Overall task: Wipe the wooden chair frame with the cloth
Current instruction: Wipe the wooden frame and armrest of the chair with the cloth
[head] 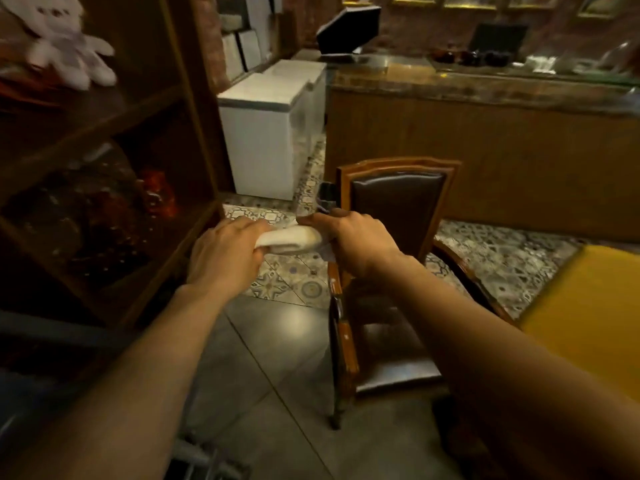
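A wooden chair point(398, 166) with a dark leather back and seat stands just right of centre, its near armrest running toward me. A folded white cloth point(294, 239) is stretched between both hands, held in the air just left of the chair's armrest. My left hand point(225, 252) grips its left end and my right hand point(356, 240) grips its right end, next to the frame of the chair back. Whether the cloth touches the wood I cannot tell.
A dark wooden shelf unit point(104, 168) with a white plush toy point(65, 43) stands at the left. A white chest freezer point(266, 133) sits behind, beside a long wooden counter point(485, 140). A yellow surface point(588, 313) lies at the right. Tiled floor point(277, 341) lies below the hands.
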The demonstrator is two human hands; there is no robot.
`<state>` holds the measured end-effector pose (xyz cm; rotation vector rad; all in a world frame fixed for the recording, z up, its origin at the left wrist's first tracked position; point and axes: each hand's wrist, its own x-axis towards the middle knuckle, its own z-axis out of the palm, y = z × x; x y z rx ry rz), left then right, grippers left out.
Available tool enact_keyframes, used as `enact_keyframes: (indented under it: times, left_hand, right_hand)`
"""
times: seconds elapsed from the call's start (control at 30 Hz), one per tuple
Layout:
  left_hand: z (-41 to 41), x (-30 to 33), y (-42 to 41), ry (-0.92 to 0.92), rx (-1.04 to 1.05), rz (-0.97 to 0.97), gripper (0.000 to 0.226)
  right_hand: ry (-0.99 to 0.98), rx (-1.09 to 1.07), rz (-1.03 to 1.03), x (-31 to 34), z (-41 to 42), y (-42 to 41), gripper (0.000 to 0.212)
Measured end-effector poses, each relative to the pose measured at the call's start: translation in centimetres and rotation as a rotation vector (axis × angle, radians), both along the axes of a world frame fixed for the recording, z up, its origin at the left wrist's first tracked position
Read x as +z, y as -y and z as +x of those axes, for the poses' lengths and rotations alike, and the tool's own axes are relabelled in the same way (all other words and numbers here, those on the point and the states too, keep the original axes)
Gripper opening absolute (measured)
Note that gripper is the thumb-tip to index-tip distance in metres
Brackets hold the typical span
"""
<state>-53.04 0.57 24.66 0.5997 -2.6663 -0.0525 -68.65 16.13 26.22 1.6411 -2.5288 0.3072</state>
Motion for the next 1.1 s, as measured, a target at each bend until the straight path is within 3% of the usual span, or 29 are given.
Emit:
enact_keyframes:
  times: [0.17, 0.37, 0.9, 1.1]
  left_hand:
    - [-6.1, -3.4, -1.5, 0.060, -0.087, 0.016, 0.028]
    - [-10.7, -9.0, -1.9, 0.090, -0.164, 0.037, 0.028]
    - [-18.1, -30.9, 2.4, 0.195, -0.362, 0.221, 0.047]
    - [-19.8, -38.1, 3.0, 0.338, -0.427, 0.220, 0.050]
  right_hand:
    - [0.042, -0.059, 0.020, -4.2, -5.0, -2.9, 0.054]
    - [0.027, -0.115, 0.054, -10.4, -8.8, -4.2, 0.066]
    - [0.177, -0.350, 0.185, -30.9, -10.8, -2.6, 0.067]
    - [0.270, -0.413, 0.232, -37.4, -10.1, -1.9, 0.068]
